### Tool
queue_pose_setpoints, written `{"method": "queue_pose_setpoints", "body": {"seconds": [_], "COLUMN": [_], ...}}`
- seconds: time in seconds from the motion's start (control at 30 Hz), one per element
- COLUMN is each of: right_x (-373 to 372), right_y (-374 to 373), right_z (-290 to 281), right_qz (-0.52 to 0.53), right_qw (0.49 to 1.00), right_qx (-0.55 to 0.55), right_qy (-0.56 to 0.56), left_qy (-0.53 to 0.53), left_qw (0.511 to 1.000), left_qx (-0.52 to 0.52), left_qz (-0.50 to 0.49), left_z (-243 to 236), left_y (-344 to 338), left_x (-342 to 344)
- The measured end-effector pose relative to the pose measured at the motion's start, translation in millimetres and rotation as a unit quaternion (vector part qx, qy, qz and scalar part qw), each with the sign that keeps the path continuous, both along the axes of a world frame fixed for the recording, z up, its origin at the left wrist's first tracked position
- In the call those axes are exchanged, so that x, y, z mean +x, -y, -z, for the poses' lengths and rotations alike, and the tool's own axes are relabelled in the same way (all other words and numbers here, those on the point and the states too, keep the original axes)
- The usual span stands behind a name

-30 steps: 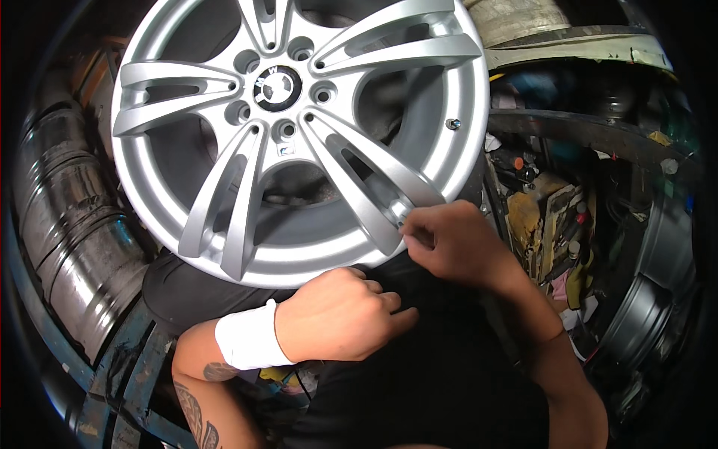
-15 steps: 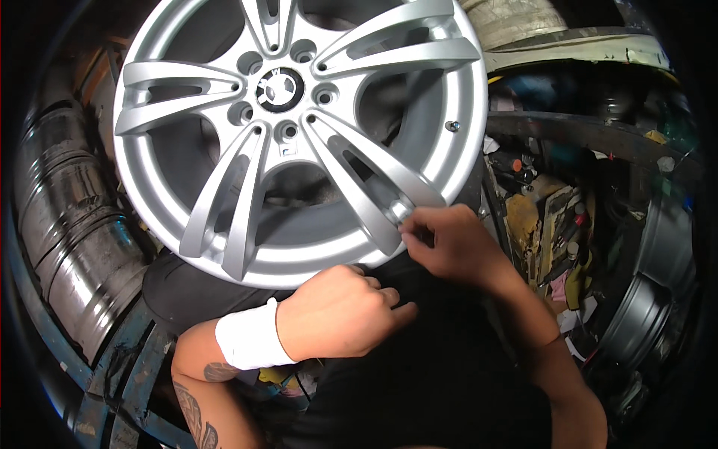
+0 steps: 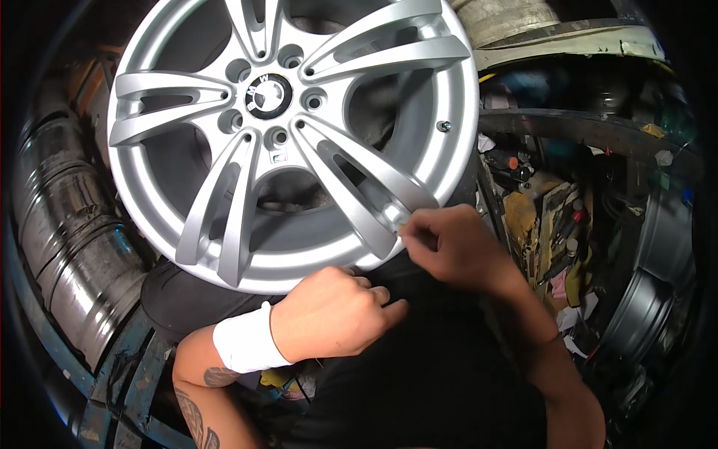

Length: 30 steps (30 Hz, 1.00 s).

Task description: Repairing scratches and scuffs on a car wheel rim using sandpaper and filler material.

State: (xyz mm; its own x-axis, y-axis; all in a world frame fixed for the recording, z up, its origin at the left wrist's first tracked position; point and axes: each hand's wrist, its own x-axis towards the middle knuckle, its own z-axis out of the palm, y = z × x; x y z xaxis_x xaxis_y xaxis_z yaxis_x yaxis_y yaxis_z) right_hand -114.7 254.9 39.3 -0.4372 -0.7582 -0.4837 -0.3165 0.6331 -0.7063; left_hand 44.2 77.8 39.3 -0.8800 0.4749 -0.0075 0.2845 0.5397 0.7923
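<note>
A silver alloy wheel rim [image 3: 233, 262] with paired spokes fills the upper middle, its face toward me. In its centre sits a round black-and-white cap [image 3: 269, 97]. My right hand [image 3: 452, 243] is closed in a pinch at the outer end of the lower right spoke [image 3: 359, 198]. A tiny yellowish bit shows at its fingertips, too small to name. My left hand [image 3: 329, 310], below a white wristband [image 3: 250, 338], is curled at the rim's lower edge. Its palm side is hidden, so I cannot see what it holds, if anything.
Stacked dark metallic rims [image 3: 75, 224] stand at the left beside a blue metal frame [image 3: 123, 374]. On the right, a cluttered shelf holds tools, rags and a stained box [image 3: 523, 217]. Another grey rim [image 3: 636, 314] lies beyond it. A black-clothed lap [image 3: 434, 352] is beneath my hands.
The wheel rim sits slightly further left and lower in view, and its centre cap appears turned a little. My left hand has shifted slightly left; my right hand keeps its pinch at the spoke.
</note>
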Motion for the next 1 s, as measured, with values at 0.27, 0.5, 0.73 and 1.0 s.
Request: {"method": "queue_pose_setpoints", "body": {"seconds": [0.27, 0.5, 0.73, 1.0], "right_x": [3.7, 7.8, 7.4, -8.5], "right_y": [0.4, 0.1, -4.0, -16.2], "right_z": [11.8, 17.3, 15.6, -17.5], "right_qz": [-0.031, -0.009, 0.003, 0.018], "right_qw": [0.998, 0.999, 0.998, 0.999], "right_qx": [-0.025, -0.039, -0.053, -0.036], "right_qy": [-0.042, -0.03, -0.031, -0.024], "left_qy": [0.005, 0.017, 0.077, 0.104], "left_qw": [1.0, 0.999, 0.996, 0.968], "left_qx": [-0.026, -0.037, 0.041, -0.113], "left_qz": [0.002, -0.004, -0.021, -0.2], "left_z": [0.0, 1.0, -3.3, 10.2], "left_y": [-0.8, 0.8, 5.2, -8.2], "left_x": [1.1, 0.4, -1.7, -20.0]}}
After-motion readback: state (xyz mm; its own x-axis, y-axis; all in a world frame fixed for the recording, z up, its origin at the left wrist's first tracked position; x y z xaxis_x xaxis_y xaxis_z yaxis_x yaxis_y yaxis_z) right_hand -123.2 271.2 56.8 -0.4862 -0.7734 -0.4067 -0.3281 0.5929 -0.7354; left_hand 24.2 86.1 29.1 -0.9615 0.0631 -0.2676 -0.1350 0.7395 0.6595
